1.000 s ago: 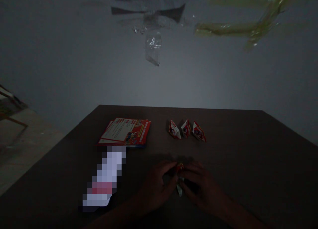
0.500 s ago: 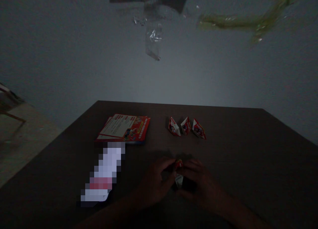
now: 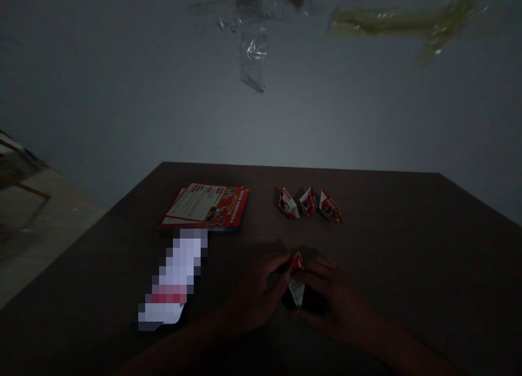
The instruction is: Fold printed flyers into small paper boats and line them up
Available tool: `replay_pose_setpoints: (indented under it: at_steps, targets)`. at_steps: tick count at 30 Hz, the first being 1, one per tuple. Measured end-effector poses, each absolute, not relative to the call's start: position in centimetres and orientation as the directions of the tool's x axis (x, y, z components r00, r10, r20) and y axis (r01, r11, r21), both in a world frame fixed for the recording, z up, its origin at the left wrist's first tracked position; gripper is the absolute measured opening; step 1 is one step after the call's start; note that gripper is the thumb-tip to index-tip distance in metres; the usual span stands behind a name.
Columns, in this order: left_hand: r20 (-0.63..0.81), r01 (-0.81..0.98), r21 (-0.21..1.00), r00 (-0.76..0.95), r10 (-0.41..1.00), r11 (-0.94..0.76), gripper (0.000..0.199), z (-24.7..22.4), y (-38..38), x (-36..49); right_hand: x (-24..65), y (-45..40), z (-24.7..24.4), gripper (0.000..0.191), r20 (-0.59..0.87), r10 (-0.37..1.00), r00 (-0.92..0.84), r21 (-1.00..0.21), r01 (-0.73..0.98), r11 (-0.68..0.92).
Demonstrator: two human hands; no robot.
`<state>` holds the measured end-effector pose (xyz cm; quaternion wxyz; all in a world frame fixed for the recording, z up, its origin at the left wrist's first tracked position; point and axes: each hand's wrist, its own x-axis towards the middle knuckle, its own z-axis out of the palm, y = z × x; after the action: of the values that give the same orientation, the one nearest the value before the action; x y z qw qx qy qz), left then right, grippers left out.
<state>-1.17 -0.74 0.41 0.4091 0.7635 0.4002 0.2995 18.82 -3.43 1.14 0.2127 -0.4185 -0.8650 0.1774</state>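
A small folded paper piece (image 3: 297, 286), red at its top and white below, is between my hands near the table's front. My left hand (image 3: 261, 289) pinches its left side with thumb and index finger. From the right, my right hand (image 3: 332, 294) has its fingers bent around the piece, with fingertips at its upper right edge and the thumb near its lower tip. Farther back stand three folded red and white paper pieces, the left one (image 3: 289, 204), the middle one (image 3: 309, 202) and the right one (image 3: 330, 207), in a row. The light is dim.
On the dark table (image 3: 387, 218), a stack of printed red and white sheets (image 3: 204, 207) lies at the back left. A lit phone (image 3: 175, 281) with a blurred-out screen is left of my hands. Behind the table rises a wall with tape (image 3: 383, 22).
The whole view has shifted slightly. More of the folded piece shows between my fingers, its red top and white lower part now clearer. Both hands stay around it.
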Motion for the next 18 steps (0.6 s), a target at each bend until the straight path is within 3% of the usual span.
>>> replay_pose_setpoints:
  at_steps: [6,12,18]
  targets:
    - [0.179,0.258,0.883,0.586,0.79,-0.392,0.063,0.4,-1.0,-1.6,19.3,-3.8,0.7,0.049,0.254,0.81,-0.529,-0.544,0.614,0.572]
    - [0.042,0.271,0.937,0.537,0.842,-0.219,0.046,0.6,-0.4,-1.0,19.4,-3.4,1.4,0.041,0.285,0.775,-0.564,-0.623,0.506,0.597]
    - [-0.018,0.289,0.944,0.534,0.845,-0.162,0.046,0.6,-0.3,-1.2,19.2,-2.9,1.7,0.027,0.256,0.763,-0.594,-0.736,0.392,0.552]
